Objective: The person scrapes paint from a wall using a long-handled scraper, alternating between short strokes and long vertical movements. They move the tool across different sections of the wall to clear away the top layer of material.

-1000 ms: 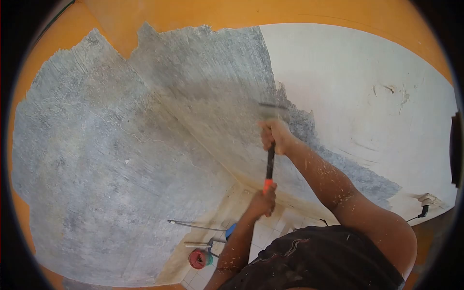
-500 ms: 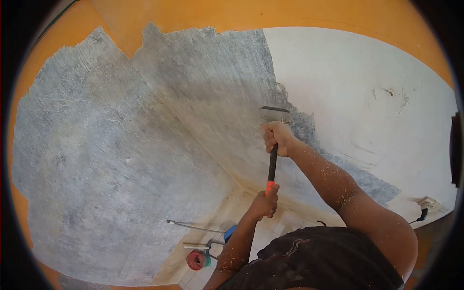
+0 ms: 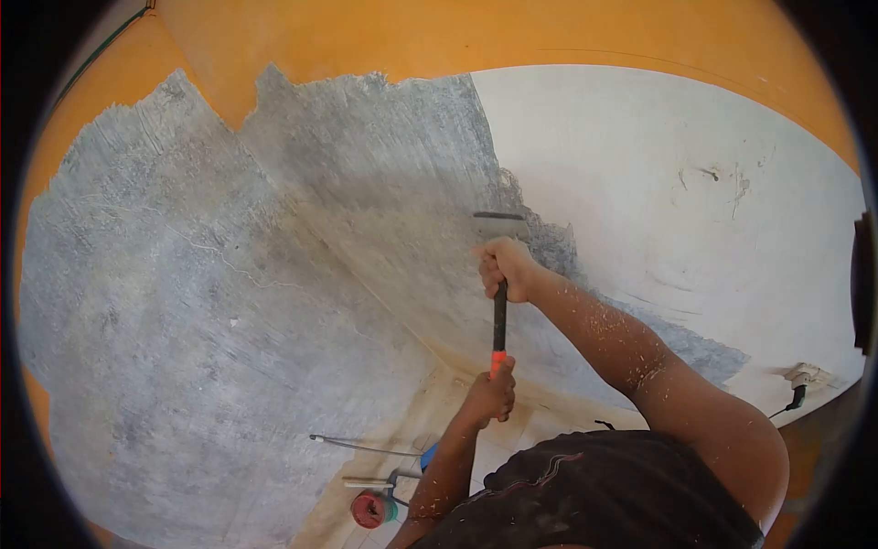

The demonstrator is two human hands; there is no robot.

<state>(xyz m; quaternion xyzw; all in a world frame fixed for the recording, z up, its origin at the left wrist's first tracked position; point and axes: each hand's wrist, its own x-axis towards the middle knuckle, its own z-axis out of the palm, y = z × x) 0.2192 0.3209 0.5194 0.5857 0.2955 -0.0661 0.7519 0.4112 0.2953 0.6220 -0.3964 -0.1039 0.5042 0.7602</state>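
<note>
Both my hands grip a long-handled scraper [image 3: 499, 316] with a black shaft, a red lower end and a wide flat head. My right hand [image 3: 506, 268] is wrapped around the shaft just below the head. Lower down, my left hand [image 3: 492, 392] closes on the red end. The scraper's head lies over the bare grey wall [image 3: 402, 183], close to the ragged dark edge where white coating [image 3: 622, 165] begins. Pale flecks cover both my forearms.
Orange paint [image 3: 366, 37] borders the wall above. A wall corner runs down to the tiled floor. Below left are a red-stained container [image 3: 372, 509], a tool with a pale bar [image 3: 368, 483], a thin grey rod [image 3: 366, 446] and a blue object [image 3: 428, 456]. A fitting [image 3: 805, 377] juts out at right.
The view has shifted a little, so the wall and scraper appear lower and further left. Both hands keep their grip, and the head stays at nearly the same spot on the wall.
</note>
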